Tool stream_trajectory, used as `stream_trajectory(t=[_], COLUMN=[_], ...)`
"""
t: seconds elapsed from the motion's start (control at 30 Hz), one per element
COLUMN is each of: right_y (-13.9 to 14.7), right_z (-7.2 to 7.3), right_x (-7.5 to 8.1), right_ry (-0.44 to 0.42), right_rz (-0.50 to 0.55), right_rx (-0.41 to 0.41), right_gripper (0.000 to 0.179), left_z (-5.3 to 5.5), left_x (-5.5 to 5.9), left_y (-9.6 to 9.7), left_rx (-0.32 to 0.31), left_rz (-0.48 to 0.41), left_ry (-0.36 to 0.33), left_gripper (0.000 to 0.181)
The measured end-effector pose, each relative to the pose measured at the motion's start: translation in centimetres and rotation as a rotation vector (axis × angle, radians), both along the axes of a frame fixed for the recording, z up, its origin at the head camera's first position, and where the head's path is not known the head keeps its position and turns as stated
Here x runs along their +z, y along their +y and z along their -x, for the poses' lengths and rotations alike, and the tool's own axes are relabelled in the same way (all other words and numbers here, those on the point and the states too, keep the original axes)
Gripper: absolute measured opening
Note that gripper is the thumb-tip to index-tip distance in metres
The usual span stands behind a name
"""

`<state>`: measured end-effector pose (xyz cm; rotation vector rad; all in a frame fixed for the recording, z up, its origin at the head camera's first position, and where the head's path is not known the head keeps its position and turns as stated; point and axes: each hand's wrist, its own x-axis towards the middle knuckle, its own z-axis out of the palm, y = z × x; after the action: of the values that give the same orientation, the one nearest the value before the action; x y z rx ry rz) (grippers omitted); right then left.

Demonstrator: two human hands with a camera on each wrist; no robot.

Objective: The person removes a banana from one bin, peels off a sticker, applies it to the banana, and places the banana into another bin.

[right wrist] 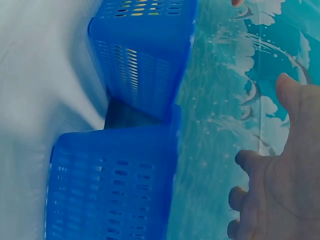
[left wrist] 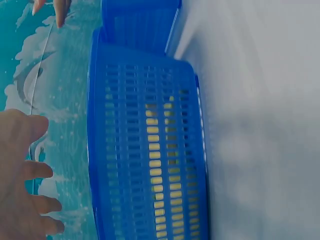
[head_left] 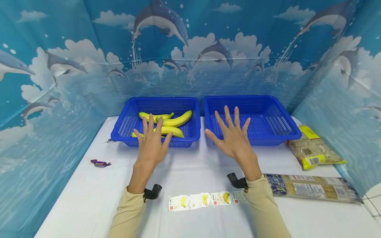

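Observation:
My left hand (head_left: 151,145) is spread above the front edge of the left blue basket (head_left: 119,132), holding nothing. Several yellow bananas (head_left: 178,120) lie in that basket, partly hidden by the fingers. In the left wrist view, yellow shows through the slots of the basket wall (left wrist: 125,150). My right hand (head_left: 233,137), fingers also spread, is over the near left part of the right blue basket (head_left: 285,134) and holds nothing. No object shows inside that basket. Both wrist views show the fingers (right wrist: 245,160) apart from the baskets.
A row of banana-printed stickers (head_left: 199,200) lies near the front. At left are a purple wrapped candy (head_left: 100,163) and a small dark-handled object (head_left: 107,140). A yellow-labelled bag (head_left: 314,148) and a long pack of noodles (head_left: 315,188) lie at right. A dolphin curtain (head_left: 190,79) stands behind.

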<state>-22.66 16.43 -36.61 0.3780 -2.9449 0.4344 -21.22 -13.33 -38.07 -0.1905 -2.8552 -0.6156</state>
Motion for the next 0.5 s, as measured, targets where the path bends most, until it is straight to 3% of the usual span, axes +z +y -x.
stream_trajectory(t=[0.27,0.5], right_y=[0.5,0.5], right_z=[-1.3,-1.7], right_x=[0.8,1.2], right_ry=[0.005,-0.051], right_rz=[0.076,0.232], right_rx=[0.079,0.16], right_gripper=[0.099,0.107], left_z=[-0.3,-0.5], left_x=[-0.1,-0.4], left_y=[-2.3,-4.8], left_rx=[0.048,0.188], left_rz=[-0.028,-0.092], left_ry=[0.06,0.135], left_gripper=[0.072,0.067])
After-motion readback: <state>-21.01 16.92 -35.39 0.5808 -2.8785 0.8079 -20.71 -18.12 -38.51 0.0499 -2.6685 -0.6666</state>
